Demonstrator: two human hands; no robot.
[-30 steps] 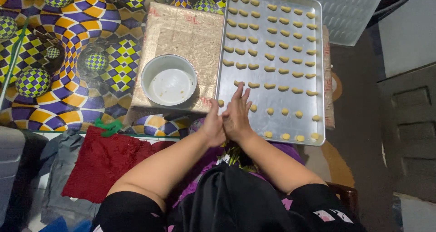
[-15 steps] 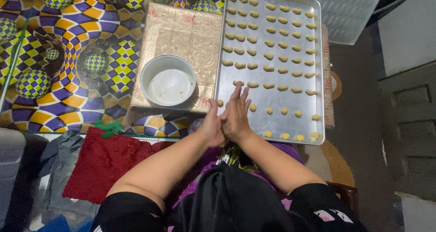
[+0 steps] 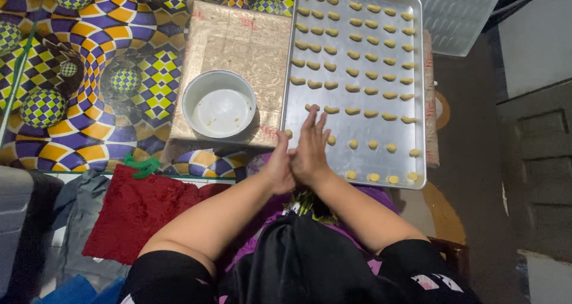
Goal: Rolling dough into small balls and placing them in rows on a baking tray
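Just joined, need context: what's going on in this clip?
A person presses the left hand and right hand palm to palm over the near edge of a metal baking tray. Whether anything sits between the palms is hidden. The tray holds rows of small pale dough pieces, crescents farther off, round balls nearest. A nearly empty white bowl sits on a gold board to the left.

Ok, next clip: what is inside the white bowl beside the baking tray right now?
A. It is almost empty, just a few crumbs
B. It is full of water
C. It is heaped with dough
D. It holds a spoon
A: the white bowl shows a bare pale bottom with only a few small specks, while the dough pieces lie in rows on the metal tray next to it.
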